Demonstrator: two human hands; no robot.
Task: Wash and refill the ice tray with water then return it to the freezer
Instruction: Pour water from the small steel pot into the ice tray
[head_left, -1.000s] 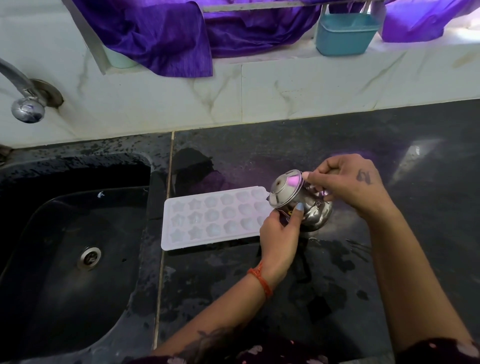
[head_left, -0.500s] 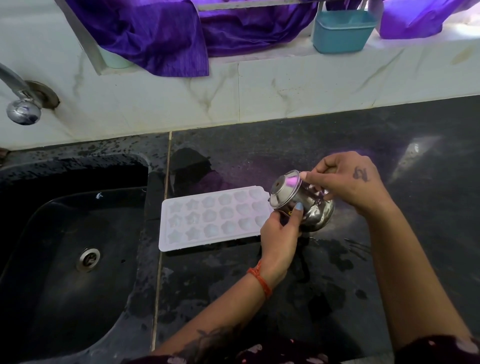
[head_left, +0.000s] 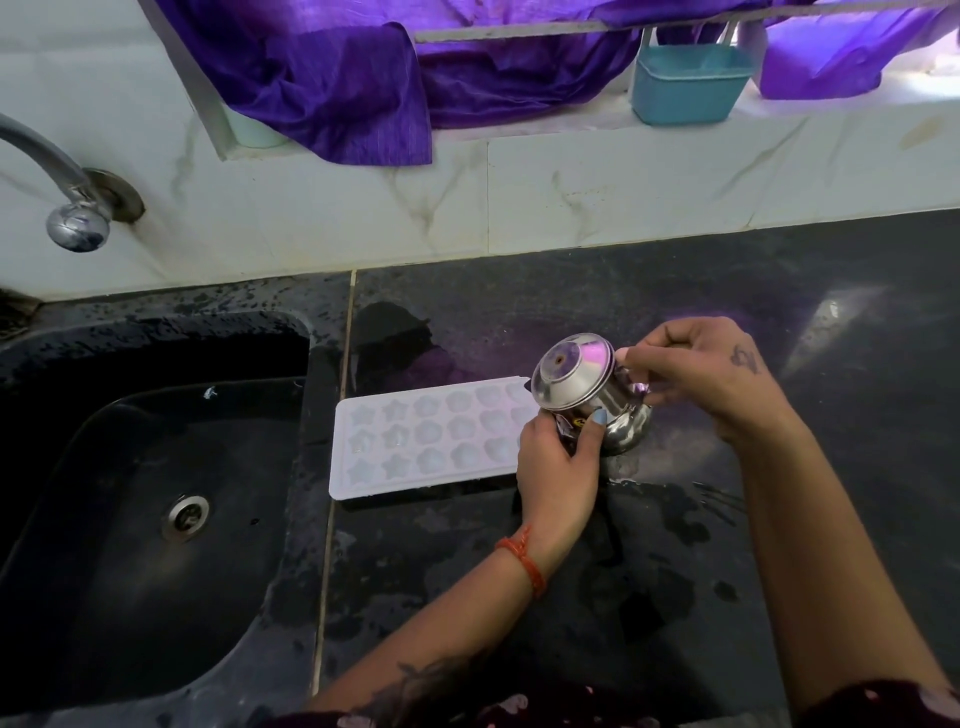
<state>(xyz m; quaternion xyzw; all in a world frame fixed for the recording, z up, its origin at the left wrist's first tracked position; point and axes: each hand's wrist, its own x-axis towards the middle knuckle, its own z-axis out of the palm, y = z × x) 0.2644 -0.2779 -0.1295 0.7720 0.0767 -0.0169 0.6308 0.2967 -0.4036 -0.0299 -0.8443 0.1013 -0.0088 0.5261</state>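
Head view: both hands, left (head_left: 558, 467) and right (head_left: 711, 374), grip tilted steel pot (head_left: 589, 397) over right end of white ice tray (head_left: 415, 441) on wet black counter (head_left: 675, 545).

No text, brand or number could be read anywhere. The steel pot (head_left: 597, 400) bore a dark sticker with a small yellow mark low on its side, half hidden under a thumb and too blurred to make out. The back of the right hand (head_left: 711, 379) carried a small dark tattoo mark, its shape unclear. The ice tray (head_left: 415, 441) showed only moulded star and flower cells, no lettering.
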